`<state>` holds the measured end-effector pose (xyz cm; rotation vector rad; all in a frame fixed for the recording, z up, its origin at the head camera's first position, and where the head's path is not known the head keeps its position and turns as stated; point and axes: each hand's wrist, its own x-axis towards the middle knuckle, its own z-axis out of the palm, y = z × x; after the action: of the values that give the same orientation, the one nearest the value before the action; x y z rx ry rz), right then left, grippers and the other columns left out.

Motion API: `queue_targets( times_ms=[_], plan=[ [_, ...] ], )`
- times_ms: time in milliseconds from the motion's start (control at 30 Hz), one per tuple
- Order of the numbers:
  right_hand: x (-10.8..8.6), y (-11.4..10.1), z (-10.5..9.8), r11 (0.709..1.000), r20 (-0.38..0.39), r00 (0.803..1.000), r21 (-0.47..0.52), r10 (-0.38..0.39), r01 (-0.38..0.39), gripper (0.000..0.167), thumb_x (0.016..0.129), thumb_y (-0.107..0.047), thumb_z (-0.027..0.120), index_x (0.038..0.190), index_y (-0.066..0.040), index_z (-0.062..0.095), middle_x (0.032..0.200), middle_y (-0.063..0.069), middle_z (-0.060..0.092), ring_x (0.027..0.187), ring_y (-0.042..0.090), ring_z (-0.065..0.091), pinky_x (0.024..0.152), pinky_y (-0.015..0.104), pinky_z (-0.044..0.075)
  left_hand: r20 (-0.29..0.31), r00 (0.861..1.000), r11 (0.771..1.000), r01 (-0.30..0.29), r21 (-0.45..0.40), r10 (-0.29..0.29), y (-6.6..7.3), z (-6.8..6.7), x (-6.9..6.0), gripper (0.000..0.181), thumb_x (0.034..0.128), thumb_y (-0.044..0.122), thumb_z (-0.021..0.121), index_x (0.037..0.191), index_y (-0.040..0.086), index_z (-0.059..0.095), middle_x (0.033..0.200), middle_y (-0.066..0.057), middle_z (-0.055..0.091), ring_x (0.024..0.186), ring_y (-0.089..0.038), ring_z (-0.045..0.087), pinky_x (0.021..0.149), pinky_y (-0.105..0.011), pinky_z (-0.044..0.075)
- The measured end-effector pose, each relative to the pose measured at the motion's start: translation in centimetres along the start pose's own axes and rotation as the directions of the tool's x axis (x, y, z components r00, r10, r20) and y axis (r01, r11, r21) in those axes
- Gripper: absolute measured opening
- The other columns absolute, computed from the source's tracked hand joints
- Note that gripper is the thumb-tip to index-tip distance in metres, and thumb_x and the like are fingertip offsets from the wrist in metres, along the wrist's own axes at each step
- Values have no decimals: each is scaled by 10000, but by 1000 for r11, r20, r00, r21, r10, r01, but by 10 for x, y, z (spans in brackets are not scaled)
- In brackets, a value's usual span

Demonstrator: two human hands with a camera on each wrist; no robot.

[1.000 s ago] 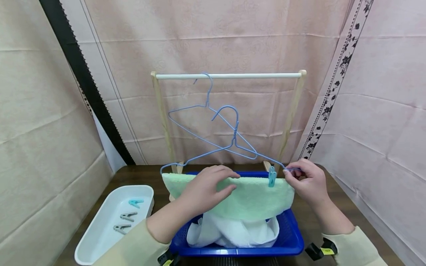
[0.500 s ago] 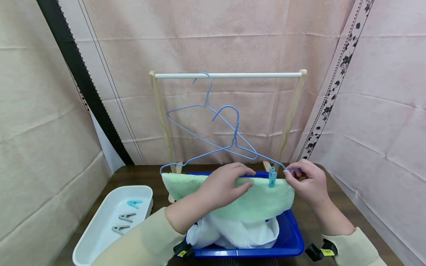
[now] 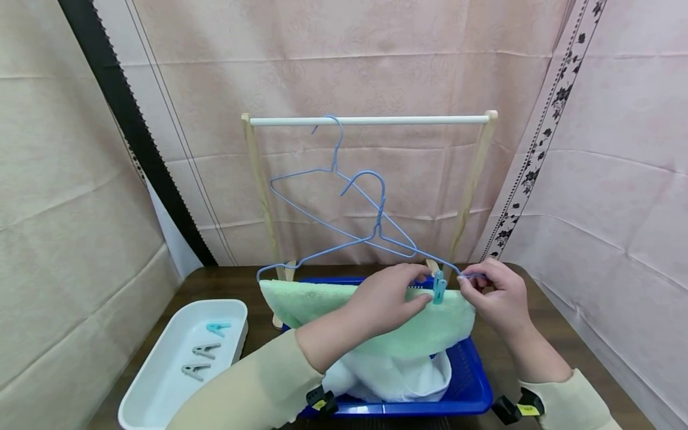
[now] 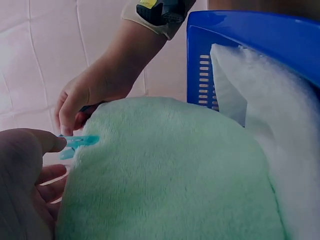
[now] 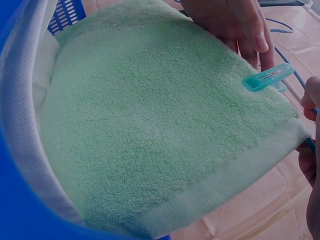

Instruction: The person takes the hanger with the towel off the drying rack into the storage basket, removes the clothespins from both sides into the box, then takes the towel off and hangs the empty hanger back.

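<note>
A light green towel [image 3: 344, 310] hangs from the lower bar of a blue hanger [image 3: 335, 246], with a teal clothespin [image 3: 439, 287] clipped on its top edge near the right end. My right hand [image 3: 500, 294] pinches the hanger's right corner. Beside the clothespin, my left hand [image 3: 384, 301] is at the towel's top edge, fingers behind it and thumb in front, loosely bent. In the left wrist view the left thumb lies by the clothespin [image 4: 80, 142]; in the right wrist view a gap shows between the left fingers and the clothespin [image 5: 267, 77].
A second blue hanger [image 3: 301, 206] hangs on the white rod [image 3: 408, 120] of a rack behind. Below the towel, a blue basket [image 3: 473, 382] holds white cloth [image 3: 403, 379]. At left, a white tray [image 3: 156, 370] contains a teal clothespin [image 3: 217, 328] and two grey ones [image 3: 206, 350].
My left hand has moved right along the towel's top edge, from near the middle up to the clothespin. The right hand keeps its pinch on the hanger.
</note>
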<state>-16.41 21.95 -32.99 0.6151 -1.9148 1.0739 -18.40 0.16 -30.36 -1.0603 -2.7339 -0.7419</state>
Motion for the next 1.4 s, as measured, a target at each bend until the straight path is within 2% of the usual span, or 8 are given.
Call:
queue_targets(
  times_ms=[200, 333, 433, 533, 767, 1000, 1167, 1400],
  plan=[
    [1, -2, 0, 1000, 9, 1000, 20, 22, -22, 126, 734, 157, 664, 762, 34, 667, 657, 91, 482, 650, 104, 432, 570, 190, 363, -2, 999, 998, 36, -55, -36, 5, 3, 6, 400, 980, 431, 604, 1339, 257, 589, 1169, 124, 650, 1017, -23, 613, 776, -208, 522],
    [1, -2, 1, 999, 7, 1000, 36, 30, -31, 44, 804, 48, 670, 764, 31, 666, 658, 95, 475, 652, 101, 432, 569, 205, 361, -11, 999, 995, 40, -90, -41, 6, 5, 10, 370, 980, 440, 599, 1309, 272, 596, 1136, 140, 659, 972, -11, 624, 728, -199, 521],
    [1, 0, 1, 999, 5, 1000, 45, 24, -24, 108, 846, -36, 674, 764, 34, 664, 656, 96, 471, 649, 104, 431, 564, 201, 358, -17, 999, 992, 45, -115, -47, 7, 7, 11, 356, 982, 434, 599, 1297, 269, 601, 1109, 147, 665, 940, -2, 624, 706, -192, 516],
    [0, 1, 2, 999, 5, 1000, 49, 19, -20, 128, 852, -56, 676, 762, 35, 665, 655, 90, 469, 647, 103, 430, 563, 193, 358, -19, 998, 990, 53, -129, -56, 8, 8, 12, 355, 985, 426, 596, 1300, 262, 602, 1093, 150, 668, 916, 7, 620, 688, -179, 507],
    [0, 1, 2, 999, 5, 1000, 47, 20, -20, 73, 822, -5, 672, 759, 31, 668, 658, 65, 471, 652, 86, 429, 569, 187, 357, -38, 998, 988, 46, -145, -51, 9, 9, 11, 329, 988, 436, 584, 1269, 270, 622, 1085, 165, 663, 935, 8, 615, 708, -189, 508],
    [1, -3, 2, 999, 19, 1000, 45, 10, -10, 43, 777, 88, 653, 755, 52, 660, 644, 93, 469, 637, 101, 426, 560, 192, 364, -50, 998, 984, 31, -177, -40, 9, 11, 10, 306, 995, 438, 565, 1231, 259, 642, 1156, 165, 649, 989, -11, 612, 771, -199, 515],
    [1, -2, 2, 999, 21, 999, 21, 25, -26, 82, 752, 124, 649, 751, 42, 660, 641, 102, 464, 636, 109, 424, 554, 211, 359, -71, 997, 981, 4, -193, -18, 9, 12, 10, 243, 994, 395, 586, 1174, 250, 661, 1090, 163, 657, 939, 19, 610, 754, -172, 504],
    [-10, 30, 3, 999, 30, 999, 0, 42, -42, 197, 694, 190, 676, 764, 6, 685, 656, 59, 488, 647, 90, 436, 554, 204, 367, -106, 994, 984, -57, -171, 39, 11, 14, 9, 99, 998, 322, 603, 1048, 251, 650, 945, 184, 619, 806, 49, 562, 662, -136, 460]
  ],
)
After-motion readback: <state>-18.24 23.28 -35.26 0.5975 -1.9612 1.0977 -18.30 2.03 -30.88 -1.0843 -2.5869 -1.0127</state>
